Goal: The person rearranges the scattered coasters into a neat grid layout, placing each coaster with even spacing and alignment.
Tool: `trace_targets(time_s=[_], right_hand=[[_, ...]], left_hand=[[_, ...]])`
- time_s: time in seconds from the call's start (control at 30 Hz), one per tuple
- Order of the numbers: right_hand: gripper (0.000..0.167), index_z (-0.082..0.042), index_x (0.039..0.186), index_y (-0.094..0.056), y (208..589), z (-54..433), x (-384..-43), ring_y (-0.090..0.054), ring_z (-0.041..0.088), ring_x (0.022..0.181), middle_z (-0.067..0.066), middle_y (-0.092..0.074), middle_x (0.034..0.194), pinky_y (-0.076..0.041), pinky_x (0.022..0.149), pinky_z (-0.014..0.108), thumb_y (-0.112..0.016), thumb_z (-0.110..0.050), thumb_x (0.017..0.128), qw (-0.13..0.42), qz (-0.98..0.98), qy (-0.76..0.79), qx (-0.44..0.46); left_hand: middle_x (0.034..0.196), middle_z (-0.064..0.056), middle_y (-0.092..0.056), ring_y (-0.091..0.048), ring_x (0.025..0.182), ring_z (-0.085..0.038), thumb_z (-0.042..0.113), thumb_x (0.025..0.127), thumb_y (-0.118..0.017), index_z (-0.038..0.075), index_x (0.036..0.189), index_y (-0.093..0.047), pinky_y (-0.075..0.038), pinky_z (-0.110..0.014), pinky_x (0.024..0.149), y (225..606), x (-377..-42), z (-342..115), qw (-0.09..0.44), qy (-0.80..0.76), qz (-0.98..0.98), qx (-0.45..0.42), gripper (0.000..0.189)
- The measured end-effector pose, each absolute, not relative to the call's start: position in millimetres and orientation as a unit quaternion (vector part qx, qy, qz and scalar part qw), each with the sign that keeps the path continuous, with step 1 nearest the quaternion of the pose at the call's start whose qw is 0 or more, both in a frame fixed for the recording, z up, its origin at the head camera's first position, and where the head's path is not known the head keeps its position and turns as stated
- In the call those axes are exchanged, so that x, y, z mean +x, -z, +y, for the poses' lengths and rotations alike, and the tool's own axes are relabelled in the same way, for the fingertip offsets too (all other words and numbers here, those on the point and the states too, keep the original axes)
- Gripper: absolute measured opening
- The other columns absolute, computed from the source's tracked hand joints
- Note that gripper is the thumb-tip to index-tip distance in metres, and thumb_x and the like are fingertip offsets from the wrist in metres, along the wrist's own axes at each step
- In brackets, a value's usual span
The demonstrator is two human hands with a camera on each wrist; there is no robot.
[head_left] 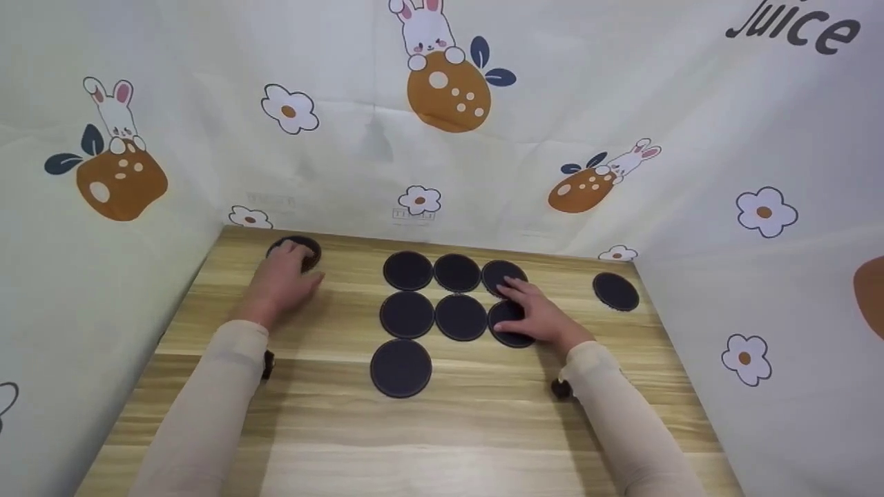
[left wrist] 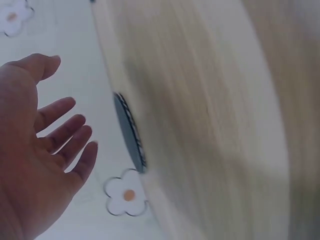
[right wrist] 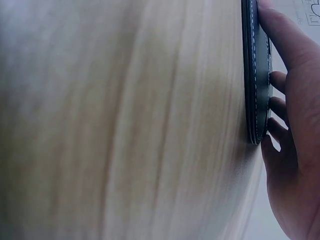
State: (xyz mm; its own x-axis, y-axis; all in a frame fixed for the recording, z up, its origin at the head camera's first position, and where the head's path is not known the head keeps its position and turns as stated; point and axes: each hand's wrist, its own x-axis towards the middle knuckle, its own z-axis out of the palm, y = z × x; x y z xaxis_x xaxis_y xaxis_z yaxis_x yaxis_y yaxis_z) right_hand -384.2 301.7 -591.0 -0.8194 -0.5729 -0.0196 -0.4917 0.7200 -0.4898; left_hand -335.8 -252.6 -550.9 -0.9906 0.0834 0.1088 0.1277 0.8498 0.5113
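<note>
Several round black coasters with stitched rims lie flat on the table. My left hand (head_left: 282,279) is over a coaster (head_left: 310,259) at the back left; in the left wrist view the fingers of the left hand (left wrist: 47,135) are relaxed and apart from that coaster (left wrist: 129,134). My right hand (head_left: 542,314) spreads over the right end of the coaster group, its thumb on the second-row coaster (head_left: 503,314) and its fingertips at the back-row coaster (head_left: 498,275). In the right wrist view the fingers of the right hand (right wrist: 300,120) lie along a coaster edge (right wrist: 257,80).
To the left in the group are coasters in two touching rows, with a front coaster (head_left: 400,368) below them. One more coaster (head_left: 616,291) lies apart at the far right. A printed cloth (head_left: 345,166) with rabbits and flowers walls the wooden table (head_left: 428,442) on three sides.
</note>
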Motion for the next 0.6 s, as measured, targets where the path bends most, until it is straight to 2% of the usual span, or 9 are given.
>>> trace_targets(time_s=[0.2,0.47,0.6], right_hand=[[0.093,-0.011,0.167,-0.05,590.7,301.2,-383.2,-0.021,0.045,0.166,0.015,-0.031,0.18,-0.025,0.13,0.065,-0.087,-0.053,0.093,0.078,0.921,0.242,-0.296],[0.093,-0.013,0.168,-0.049,589.1,300.1,-383.2,-0.02,0.044,0.167,0.014,-0.03,0.18,-0.024,0.131,0.064,-0.087,-0.054,0.093,0.084,0.923,0.24,-0.289],[0.094,-0.014,0.169,-0.048,588.4,300.7,-383.8,-0.02,0.044,0.167,0.013,-0.029,0.181,-0.024,0.131,0.064,-0.086,-0.056,0.094,0.085,0.924,0.236,-0.289]], left_hand=[[0.153,-0.036,-0.044,-0.047,0.141,-0.058,0.035,0.107,-0.069,-0.009,0.151,-0.054,-0.038,-0.072,0.119,558.2,-351.3,-265.4,0.051,0.273,-0.96,-0.01,0.065],[0.166,-0.044,-0.025,-0.03,0.151,-0.063,0.051,0.104,-0.068,-0.012,0.163,-0.035,-0.029,-0.076,0.121,576.0,-370.0,-281.7,0.034,0.256,-0.965,0.033,0.093],[0.167,-0.045,-0.024,-0.027,0.153,-0.062,0.056,0.102,-0.07,-0.012,0.166,-0.03,-0.027,-0.076,0.122,576.7,-373.4,-283.7,0.017,0.27,-0.962,0.04,0.101]])
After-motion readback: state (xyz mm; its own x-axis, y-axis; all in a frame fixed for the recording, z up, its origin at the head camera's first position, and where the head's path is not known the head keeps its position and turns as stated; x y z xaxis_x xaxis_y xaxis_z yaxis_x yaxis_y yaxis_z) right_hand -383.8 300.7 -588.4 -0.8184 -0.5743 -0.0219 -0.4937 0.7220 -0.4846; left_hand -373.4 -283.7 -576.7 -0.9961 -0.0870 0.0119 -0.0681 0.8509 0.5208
